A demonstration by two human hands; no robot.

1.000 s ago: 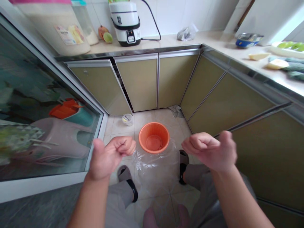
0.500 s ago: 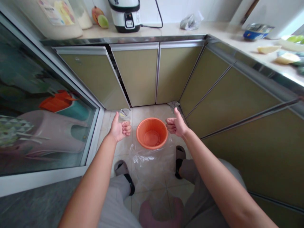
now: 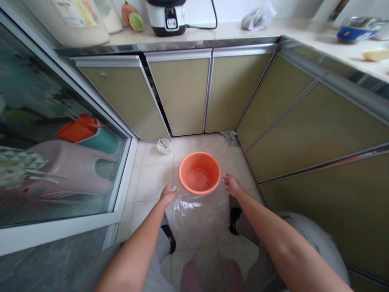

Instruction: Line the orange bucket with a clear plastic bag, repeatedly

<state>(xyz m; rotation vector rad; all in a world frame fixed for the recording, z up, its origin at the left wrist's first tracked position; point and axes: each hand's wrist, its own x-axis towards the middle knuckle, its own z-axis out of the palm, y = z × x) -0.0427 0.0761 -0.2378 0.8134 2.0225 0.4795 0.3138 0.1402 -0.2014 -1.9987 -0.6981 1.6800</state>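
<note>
An orange basin point(image 3: 199, 173) stands on the tiled floor between my hands, with only its bare inside showing. A clear plastic sheet point(image 3: 194, 209) lies crinkled under and in front of it. At the left edge of this sheet is my left hand point(image 3: 169, 194), its fingers closed on the plastic by the look of it. My right hand point(image 3: 232, 185) is low beside the basin's right side, at the sheet's other edge. Its fingers are slightly apart and close to the plastic; I see no firm hold there.
Cabinets point(image 3: 179, 93) line the back and right, one door ajar at left. A small clear cup point(image 3: 164, 146) and a grey rag point(image 3: 230, 137) lie on the floor. A glass door point(image 3: 60, 170) borders the left. A rice cooker point(image 3: 167, 18) stands on the counter.
Both hands were raised in loose fists with thumbs up. They have come down and nearer to the plastic sheet, fists undone. The basin stays on the floor.
</note>
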